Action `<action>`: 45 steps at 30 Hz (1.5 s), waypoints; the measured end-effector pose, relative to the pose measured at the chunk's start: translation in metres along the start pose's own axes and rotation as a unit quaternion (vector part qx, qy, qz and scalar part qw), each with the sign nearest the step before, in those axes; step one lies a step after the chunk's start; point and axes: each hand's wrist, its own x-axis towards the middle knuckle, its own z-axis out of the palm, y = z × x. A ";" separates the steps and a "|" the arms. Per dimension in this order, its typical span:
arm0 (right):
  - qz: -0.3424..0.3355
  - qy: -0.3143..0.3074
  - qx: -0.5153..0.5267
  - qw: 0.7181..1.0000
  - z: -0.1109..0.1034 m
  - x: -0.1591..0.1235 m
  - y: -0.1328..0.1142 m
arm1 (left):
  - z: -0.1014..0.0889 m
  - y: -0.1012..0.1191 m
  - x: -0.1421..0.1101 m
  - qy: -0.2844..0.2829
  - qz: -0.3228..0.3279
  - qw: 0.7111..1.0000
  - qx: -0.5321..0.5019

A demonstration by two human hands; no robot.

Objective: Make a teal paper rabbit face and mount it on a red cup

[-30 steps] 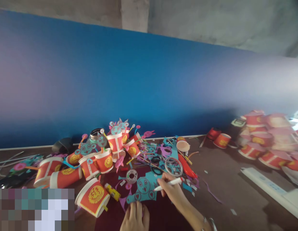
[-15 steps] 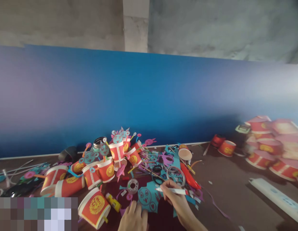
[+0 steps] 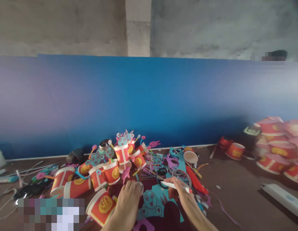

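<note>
My right hand point(image 3: 181, 194) is closed around a white marker point(image 3: 171, 185) with a red end, its tip pointing left above a sheet of blue paper point(image 3: 139, 213). Round bird-like faces, hearts and pointed ears are drawn on that paper in dark lines. To its upper left, my left hand point(image 3: 128, 197) bends its fingers down beside a roll of clear tape point(image 3: 140, 186), partly covering it. What lies under those fingertips is hidden. Black-handled scissors point(image 3: 161, 179) lie just beyond the marker. A purple paper cutout point(image 3: 144, 225) rests near the front.
Red paper cups point(image 3: 98, 176) with paper figures and straws crowd the left. Scraps, a coil of white tape point(image 3: 184, 176) and a red tool point(image 3: 195, 179) lie at centre right. Stacked cups point(image 3: 271, 162) and a white power strip point(image 3: 283, 197) are farther right. A blue partition point(image 3: 149, 102) stands behind.
My left hand has moved forward from below the blue paper to the tape roll. My right hand still holds the marker, now drawn back from the drawing. The pointed ears are now uncovered; the view has shifted.
</note>
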 end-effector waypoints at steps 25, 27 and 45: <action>-0.010 0.019 0.090 0.996 0.013 -0.004 -0.016 | 0.010 0.010 0.026 0.088 -0.011 0.882 -0.463; -0.024 0.021 0.092 0.995 0.015 -0.008 -0.017 | 0.016 0.020 0.027 0.065 -0.068 0.735 -0.671; -0.003 -0.058 0.088 0.994 0.020 -0.016 -0.011 | 0.025 0.036 0.026 -0.038 -0.048 0.575 -0.816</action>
